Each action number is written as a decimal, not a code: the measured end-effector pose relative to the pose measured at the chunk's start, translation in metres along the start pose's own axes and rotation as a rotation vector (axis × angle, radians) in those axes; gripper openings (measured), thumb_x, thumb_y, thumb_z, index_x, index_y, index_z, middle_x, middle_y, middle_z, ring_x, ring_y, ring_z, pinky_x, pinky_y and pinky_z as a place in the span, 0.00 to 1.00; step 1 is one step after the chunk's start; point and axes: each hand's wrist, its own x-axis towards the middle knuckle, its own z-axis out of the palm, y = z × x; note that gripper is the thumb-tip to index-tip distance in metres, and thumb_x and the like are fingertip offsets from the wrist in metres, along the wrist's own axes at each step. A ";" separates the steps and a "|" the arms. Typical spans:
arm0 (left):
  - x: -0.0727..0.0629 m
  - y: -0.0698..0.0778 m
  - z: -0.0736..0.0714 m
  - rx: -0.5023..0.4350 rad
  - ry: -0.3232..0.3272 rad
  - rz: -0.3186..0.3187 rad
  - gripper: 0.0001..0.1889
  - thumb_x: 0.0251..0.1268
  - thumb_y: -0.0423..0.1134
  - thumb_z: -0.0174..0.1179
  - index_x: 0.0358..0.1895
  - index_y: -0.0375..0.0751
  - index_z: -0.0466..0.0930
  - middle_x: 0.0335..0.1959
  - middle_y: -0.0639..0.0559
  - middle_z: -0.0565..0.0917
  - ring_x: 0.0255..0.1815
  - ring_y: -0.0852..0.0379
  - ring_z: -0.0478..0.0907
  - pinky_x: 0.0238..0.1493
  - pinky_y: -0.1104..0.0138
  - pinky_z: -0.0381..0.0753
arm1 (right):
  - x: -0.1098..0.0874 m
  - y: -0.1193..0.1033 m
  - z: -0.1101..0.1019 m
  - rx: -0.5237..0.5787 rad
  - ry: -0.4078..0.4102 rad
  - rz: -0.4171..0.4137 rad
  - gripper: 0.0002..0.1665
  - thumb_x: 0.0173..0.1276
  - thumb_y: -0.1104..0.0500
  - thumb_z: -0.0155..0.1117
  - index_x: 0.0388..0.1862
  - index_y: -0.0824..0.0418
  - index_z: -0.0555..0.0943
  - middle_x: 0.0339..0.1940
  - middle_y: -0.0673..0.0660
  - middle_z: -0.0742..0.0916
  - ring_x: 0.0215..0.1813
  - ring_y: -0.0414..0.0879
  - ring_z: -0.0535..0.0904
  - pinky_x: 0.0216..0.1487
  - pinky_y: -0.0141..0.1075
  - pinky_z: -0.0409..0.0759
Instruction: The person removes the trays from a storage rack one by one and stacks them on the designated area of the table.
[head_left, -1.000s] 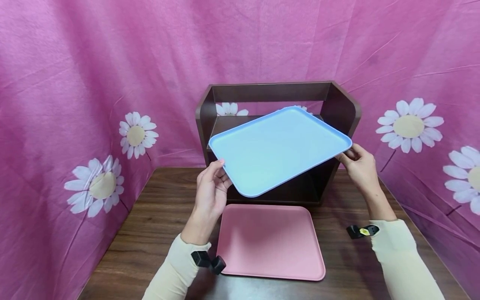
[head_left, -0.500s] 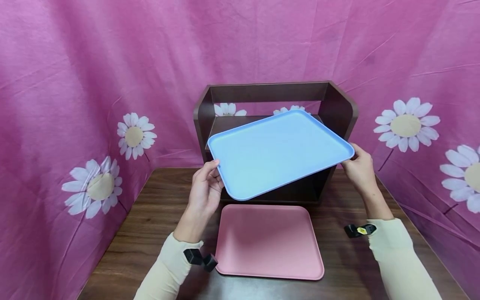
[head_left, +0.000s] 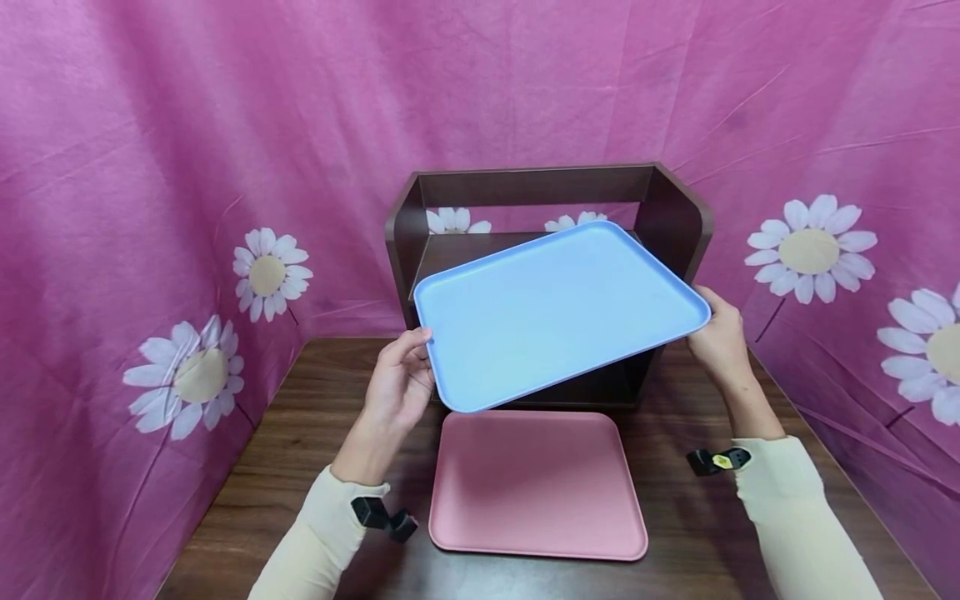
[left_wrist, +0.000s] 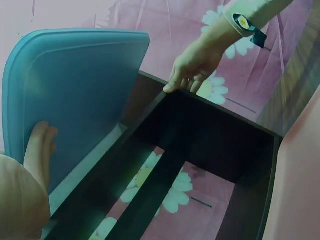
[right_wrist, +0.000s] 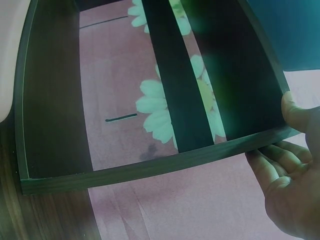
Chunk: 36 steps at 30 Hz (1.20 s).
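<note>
In the head view a light blue tray (head_left: 555,312) is held up and tilted in front of a dark brown wooden shelf (head_left: 536,187). My left hand (head_left: 401,379) grips its left edge, thumb at the rim; in the left wrist view its fingers (left_wrist: 42,145) lie against the underside. My right hand (head_left: 722,342) overlaps the tray's right corner from above. Seen by the right wrist camera, that hand (right_wrist: 295,172) grips the side panel of the shelf (right_wrist: 172,80), thumb on one face and fingers behind. The tray hides much of the shelf's inside.
A pink tray (head_left: 536,492) lies flat on the brown wood-grain table (head_left: 300,450), right before the shelf. Pink cloth (head_left: 517,83) printed with white daisies hangs behind and at both sides.
My left hand has moved left and slightly down, and the blue tray's near left corner has swung left and lower with it. The right hand has barely moved. The pink tray stays put.
</note>
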 end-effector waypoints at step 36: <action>0.001 0.013 -0.061 -0.031 -0.398 -0.186 0.26 0.81 0.23 0.33 0.48 0.35 0.87 0.36 0.51 0.92 0.30 0.65 0.87 0.39 0.72 0.89 | -0.002 -0.005 0.002 0.193 -0.084 0.042 0.24 0.72 0.46 0.75 0.58 0.59 0.81 0.31 0.21 0.85 0.28 0.27 0.82 0.28 0.22 0.81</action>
